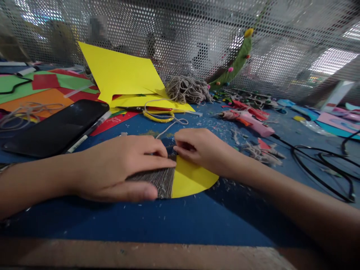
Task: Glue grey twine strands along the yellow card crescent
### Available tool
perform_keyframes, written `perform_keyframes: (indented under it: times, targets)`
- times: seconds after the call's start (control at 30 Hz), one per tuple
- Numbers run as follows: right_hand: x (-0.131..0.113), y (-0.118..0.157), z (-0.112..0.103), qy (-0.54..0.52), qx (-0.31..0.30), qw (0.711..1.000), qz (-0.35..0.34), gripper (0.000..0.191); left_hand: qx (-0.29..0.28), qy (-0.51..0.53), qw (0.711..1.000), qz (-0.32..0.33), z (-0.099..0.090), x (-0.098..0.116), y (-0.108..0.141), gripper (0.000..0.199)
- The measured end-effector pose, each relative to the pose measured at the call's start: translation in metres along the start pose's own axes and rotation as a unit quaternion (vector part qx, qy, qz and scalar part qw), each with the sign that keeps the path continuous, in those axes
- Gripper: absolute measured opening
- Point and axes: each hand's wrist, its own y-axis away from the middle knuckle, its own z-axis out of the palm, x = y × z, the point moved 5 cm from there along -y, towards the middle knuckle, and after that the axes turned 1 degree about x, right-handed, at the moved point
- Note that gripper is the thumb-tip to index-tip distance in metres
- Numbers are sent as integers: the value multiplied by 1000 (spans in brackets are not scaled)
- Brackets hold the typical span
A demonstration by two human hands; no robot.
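Note:
A rounded yellow card (194,179) lies on the table in front of me, its left part covered with close rows of grey-brown yarn (164,182). My left hand (120,168) rests flat over the yarn rows, fingers stretched out, the index fingertip at the edge where bare yellow begins. My right hand (201,148) is closed in a pinch at the card's far edge, on a strand of yarn that runs toward my left fingers. A loose pale strand (168,129) trails from behind the hands toward yellow-handled scissors (159,117).
Behind stand a folded yellow sheet (123,73) and a heap of grey yarn (188,89). A black phone (59,127) and a pen (77,144) lie left. To the right are a pink glue gun (253,122), its black cord (303,157) and yarn scraps (263,152).

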Motion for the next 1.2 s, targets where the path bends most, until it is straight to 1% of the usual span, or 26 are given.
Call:
perform_keyframes:
  times: [0.07, 0.13, 0.27, 0.37, 0.5, 0.7, 0.83, 0.9, 0.93, 1.0, 1.07, 1.13, 1.2]
  targets:
    - [-1, 0, 0, 2, 4, 1000, -2, 23, -38, -53, 996, 53, 4, 4, 1, 59]
    - [-1, 0, 0, 2, 7, 1000, -3, 23, -52, -81, 992, 83, 5, 7, 1, 57]
    - [-1, 0, 1, 1, 7, 1000, -3, 22, -47, -65, 994, 80, 3, 7, 2, 52]
    - [0, 1, 1, -1, 8, 1000, -4, 22, -44, -62, 994, 77, 2, 7, 1, 54]
    - [-1, 0, 0, -11, 5, 1000, -1, 23, -52, -66, 992, 93, 0, 9, 0, 56]
    - [-2, 0, -1, -24, -9, 1000, 16, 23, -42, -61, 992, 105, -4, 13, -1, 53]
    - [0, 0, 1, -22, -19, 999, 27, 22, -54, -64, 990, 118, -3, 12, 1, 50]
    - [0, 0, 1, -23, -25, 999, 26, 22, -61, -48, 989, 123, -3, 10, 2, 47]
    - [0, 0, 1, -26, -30, 999, 26, 21, -57, -24, 991, 120, -4, 9, 2, 45]
    - [0, 0, 0, -35, -36, 998, 35, 20, -33, 53, 994, 91, -9, 4, 1, 40]
    - [0, 0, -1, -45, -40, 997, 47, 19, 0, 118, 992, 37, -14, -4, -3, 32]
    - [2, 0, -3, -51, -36, 996, 57, 16, 29, 122, 991, -39, -17, -16, -8, 22]
    - [3, 1, -3, -53, -30, 996, 65, 13, 43, 88, 989, -111, -17, -28, -15, 19]
